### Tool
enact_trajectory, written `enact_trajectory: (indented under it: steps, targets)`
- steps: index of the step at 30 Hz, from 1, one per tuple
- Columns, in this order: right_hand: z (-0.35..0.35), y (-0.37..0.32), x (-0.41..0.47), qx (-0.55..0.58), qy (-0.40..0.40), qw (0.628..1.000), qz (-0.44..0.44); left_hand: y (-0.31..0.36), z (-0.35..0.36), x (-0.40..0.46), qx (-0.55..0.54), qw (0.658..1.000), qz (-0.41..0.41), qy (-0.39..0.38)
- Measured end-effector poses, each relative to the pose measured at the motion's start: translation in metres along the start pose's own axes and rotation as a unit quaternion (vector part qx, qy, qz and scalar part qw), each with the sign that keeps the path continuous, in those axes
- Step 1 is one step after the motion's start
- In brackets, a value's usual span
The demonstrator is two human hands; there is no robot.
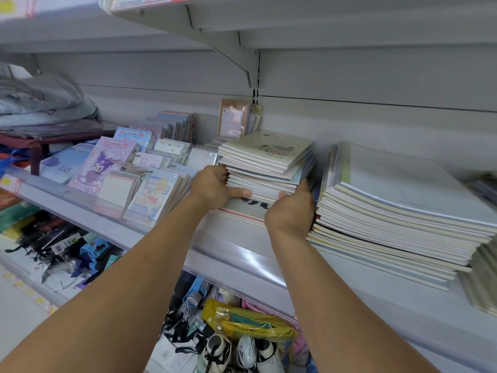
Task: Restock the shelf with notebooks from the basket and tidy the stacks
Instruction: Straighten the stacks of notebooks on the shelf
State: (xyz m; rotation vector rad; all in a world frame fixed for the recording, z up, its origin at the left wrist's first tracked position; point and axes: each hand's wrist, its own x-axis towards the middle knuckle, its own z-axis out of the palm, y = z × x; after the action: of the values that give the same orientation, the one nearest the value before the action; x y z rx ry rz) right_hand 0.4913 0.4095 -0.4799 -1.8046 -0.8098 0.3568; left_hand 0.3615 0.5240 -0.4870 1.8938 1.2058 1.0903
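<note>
A stack of pale notebooks (269, 160) stands on the white shelf (242, 254), its upper part turned a little askew from the lower part. My left hand (212, 188) grips the stack's left front corner, thumb along the front edges. My right hand (291, 211) grips the right front corner, fingers tucked down the stack's right side. A wider, taller pile of large notebooks (398, 211) lies just right of my right hand. No basket is in view.
Small ring-bound notepads and character notebooks (118, 170) lean in rows to the left. Packaged cards (234, 118) stand against the back wall. An upper shelf bracket (242, 63) hangs overhead. Below the shelf lie bags and pouches (242, 327).
</note>
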Motion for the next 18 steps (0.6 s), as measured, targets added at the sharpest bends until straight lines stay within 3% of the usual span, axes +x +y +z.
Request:
enact_trajectory:
  steps: [7,11,18]
  targets:
    - [-0.001,0.001,-0.003,0.029,0.001,0.999,-0.014,0.001,-0.002,0.001,0.010,1.000,0.007,-0.022]
    - [0.002,-0.001,-0.006,0.035,-0.008,0.998,-0.047,0.007,-0.003,-0.005,-0.062,0.996,0.015,-0.069]
    - [0.002,0.000,-0.003,0.061,0.015,0.997,-0.039,0.008,0.007,-0.011,-0.151,0.988,0.023,-0.001]
